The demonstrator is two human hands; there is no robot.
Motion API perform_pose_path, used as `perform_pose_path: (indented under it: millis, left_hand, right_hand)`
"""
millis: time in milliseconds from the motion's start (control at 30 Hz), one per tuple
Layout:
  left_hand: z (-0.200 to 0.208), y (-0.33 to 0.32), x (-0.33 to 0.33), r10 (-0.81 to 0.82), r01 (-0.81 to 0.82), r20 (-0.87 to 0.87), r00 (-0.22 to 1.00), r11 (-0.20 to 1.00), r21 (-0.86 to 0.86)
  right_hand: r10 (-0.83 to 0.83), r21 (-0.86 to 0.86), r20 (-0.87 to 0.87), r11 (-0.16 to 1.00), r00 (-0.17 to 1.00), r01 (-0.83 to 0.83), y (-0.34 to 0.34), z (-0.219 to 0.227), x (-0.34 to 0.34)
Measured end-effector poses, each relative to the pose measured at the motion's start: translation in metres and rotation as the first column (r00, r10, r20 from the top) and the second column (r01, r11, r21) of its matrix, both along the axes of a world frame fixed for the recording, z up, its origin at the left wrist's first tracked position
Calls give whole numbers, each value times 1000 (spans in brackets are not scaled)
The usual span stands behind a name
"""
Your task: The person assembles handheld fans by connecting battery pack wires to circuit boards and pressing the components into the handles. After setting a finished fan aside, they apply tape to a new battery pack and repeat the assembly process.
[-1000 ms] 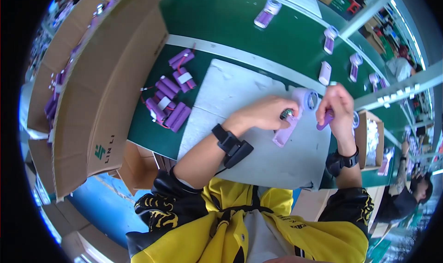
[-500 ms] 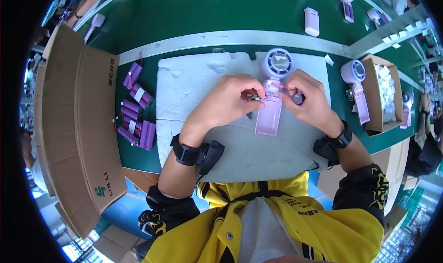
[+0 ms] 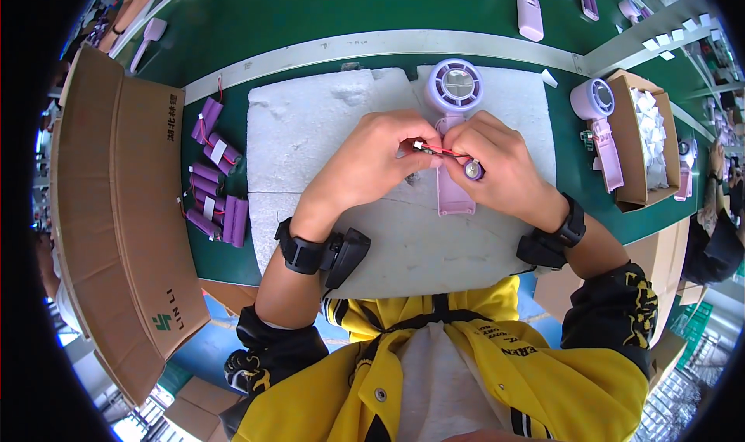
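A lilac handheld fan lies on a white foam pad, its round head [image 3: 454, 86] away from me and its open handle shell [image 3: 455, 197] toward me. My left hand [image 3: 378, 162] is closed in a pinch on a red-and-black wire lead [image 3: 442, 151] with a small white plug at its end, over the handle. Closed around a purple battery cell [image 3: 473, 169] with its end showing, my right hand [image 3: 497, 160] sits just right of the plug, and the lead runs toward it. The fingertips almost meet and hide the upper handle.
Several purple battery packs [image 3: 206, 176] with wires lie left of the foam pad [image 3: 310, 124], beside a tall cardboard box [image 3: 140, 201]. To the right are another opened fan [image 3: 601, 135] and a carton [image 3: 636, 162] of white pieces. A metal rail [image 3: 326, 52] crosses behind.
My hands have come closer together over the handle. The red-and-black lead and white plug now show at my left fingertips, where a small greenish part showed before. The battery cell has turned end-up.
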State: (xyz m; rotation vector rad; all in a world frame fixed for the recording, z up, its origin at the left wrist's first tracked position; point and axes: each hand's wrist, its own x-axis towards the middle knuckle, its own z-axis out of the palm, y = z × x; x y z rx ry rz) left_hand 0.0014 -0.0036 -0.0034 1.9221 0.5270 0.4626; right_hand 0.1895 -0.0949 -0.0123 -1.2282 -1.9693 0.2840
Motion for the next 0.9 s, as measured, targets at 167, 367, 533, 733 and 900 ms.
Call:
perform_pose_path:
  millis: [167, 367, 533, 733, 900]
  left_hand:
    - [1, 1, 0, -16, 14, -35, 999, 998, -63]
    - [11, 1, 1, -60, 38, -148, 987, 988, -149]
    - [5, 2, -1, -75, 53, -61, 995, 953, -298]
    - [10, 3, -6, -70, 51, -48, 996, 944, -326]
    - [7, 3, -5, -42, 41, 11, 999, 997, 68]
  right_hand:
    - [-8, 3, -40, 1000, 999, 8, 1, 3, -2]
    - [-4, -34, -36, 999, 999, 3, -1, 4, 0]
    - [-11, -54, -23, 998, 1000, 10, -3, 4, -2]
    - [-11, -65, -11, 998, 1000, 10, -2, 5, -1]
    - [21, -80, -29, 997, 999, -23, -2, 7, 0]
